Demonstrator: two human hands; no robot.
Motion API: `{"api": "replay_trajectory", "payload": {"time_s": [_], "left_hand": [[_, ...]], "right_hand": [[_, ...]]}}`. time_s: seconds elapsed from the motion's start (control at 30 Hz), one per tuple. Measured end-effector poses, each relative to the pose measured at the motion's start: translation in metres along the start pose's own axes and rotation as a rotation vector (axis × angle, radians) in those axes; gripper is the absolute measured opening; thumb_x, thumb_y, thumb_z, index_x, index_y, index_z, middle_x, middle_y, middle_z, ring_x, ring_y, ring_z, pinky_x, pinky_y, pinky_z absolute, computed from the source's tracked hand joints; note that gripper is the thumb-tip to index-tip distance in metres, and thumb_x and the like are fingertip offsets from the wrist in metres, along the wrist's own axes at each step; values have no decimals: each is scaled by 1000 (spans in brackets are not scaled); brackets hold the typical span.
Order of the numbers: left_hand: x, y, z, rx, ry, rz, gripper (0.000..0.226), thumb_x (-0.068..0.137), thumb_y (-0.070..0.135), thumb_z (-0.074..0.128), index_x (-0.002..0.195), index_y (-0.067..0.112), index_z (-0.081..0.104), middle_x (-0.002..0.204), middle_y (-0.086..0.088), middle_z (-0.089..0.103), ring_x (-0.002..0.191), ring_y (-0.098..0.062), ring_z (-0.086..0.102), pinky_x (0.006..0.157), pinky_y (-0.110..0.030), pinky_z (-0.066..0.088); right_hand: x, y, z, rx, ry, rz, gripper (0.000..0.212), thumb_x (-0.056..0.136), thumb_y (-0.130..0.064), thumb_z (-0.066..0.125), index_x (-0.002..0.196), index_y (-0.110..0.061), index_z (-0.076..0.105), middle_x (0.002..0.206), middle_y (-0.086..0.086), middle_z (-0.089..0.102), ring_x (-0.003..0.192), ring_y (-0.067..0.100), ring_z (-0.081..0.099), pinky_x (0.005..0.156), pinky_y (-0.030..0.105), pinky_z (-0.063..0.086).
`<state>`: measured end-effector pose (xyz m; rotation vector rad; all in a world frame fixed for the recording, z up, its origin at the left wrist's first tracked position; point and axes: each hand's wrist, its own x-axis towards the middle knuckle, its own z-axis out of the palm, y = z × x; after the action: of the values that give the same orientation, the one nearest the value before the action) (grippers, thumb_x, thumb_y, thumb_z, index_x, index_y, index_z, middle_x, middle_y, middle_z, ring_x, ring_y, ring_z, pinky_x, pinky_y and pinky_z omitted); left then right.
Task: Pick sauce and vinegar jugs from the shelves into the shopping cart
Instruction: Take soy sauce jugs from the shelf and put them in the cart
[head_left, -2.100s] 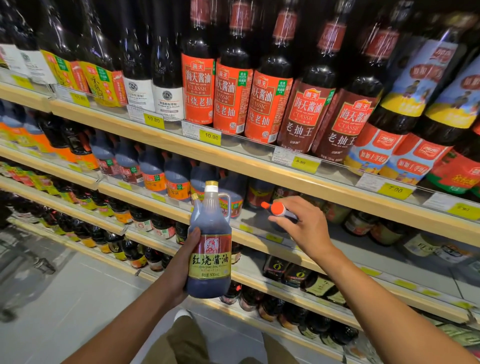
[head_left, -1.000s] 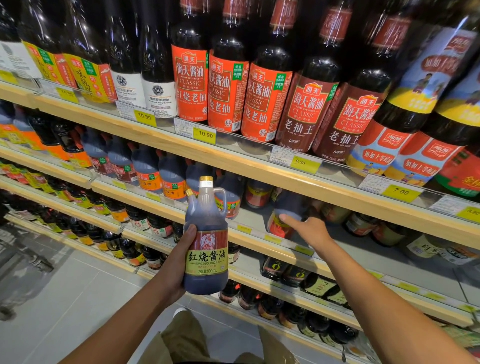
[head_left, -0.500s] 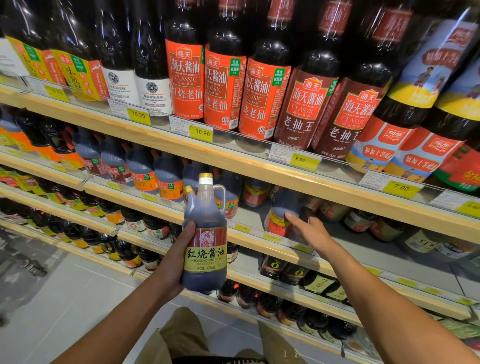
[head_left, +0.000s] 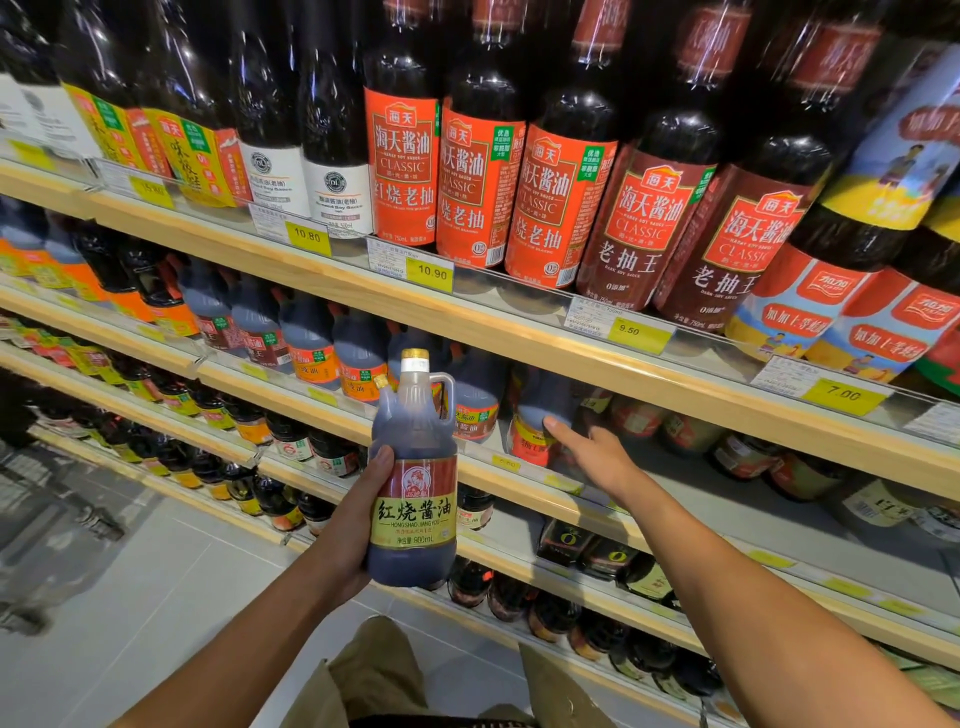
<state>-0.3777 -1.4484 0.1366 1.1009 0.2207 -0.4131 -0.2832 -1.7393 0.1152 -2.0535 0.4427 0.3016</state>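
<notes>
The left grip (head_left: 348, 530) and right grip (head_left: 597, 457) are bare hands on bare forearms (head_left: 249, 629). Khaki-olive trousers (head_left: 374, 670), creased and loose, show below, with a dark patterned band (head_left: 441, 722) along their top at the frame's edge.

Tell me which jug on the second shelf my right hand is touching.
The rightmost jug in that row, orange-labelled, next to the jars; your right hand touches it with straight fingers. The others stand further left.
</notes>
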Motion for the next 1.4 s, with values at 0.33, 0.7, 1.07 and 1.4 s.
{"api": "replay_trajectory", "payload": {"time_s": [0.33,0.7,1.07,1.4], "left_hand": [[0,3,-3,-16,-33,5,106,39,75,86,123,14,63,104,-20,75,90,-32,75,69,-37,62],[-9,-2,25,-19,-70,-51,80,73,70,72,127,12,61,109,-21,74,94,-32,75,71,-38,62],[-8,-23,73,34,-188,-209,91,64,72,75,130,11,64,126,-25,67,112,-39,67,97,-47,54],[-5,-48,106,74,-228,-292,65,96,62,38,128,11,64,120,-18,72,109,-30,70,98,-43,50]], "right_hand": [[15,0,17,11,-6,-4,101,81,-77,61,142,2,47,144,18,55,127,33,57,106,48,47],[-1,9,-5,70,26,8,98,67,-80,69,131,-6,59,132,10,64,119,29,63,99,45,53],[-101,18,-31,267,-345,-100,16,100,-28,63,107,-15,69,104,4,73,86,16,71,73,31,58],[-138,32,-32,405,-472,10,56,83,-55,72,122,-16,64,118,7,74,113,24,70,98,49,55]]}}
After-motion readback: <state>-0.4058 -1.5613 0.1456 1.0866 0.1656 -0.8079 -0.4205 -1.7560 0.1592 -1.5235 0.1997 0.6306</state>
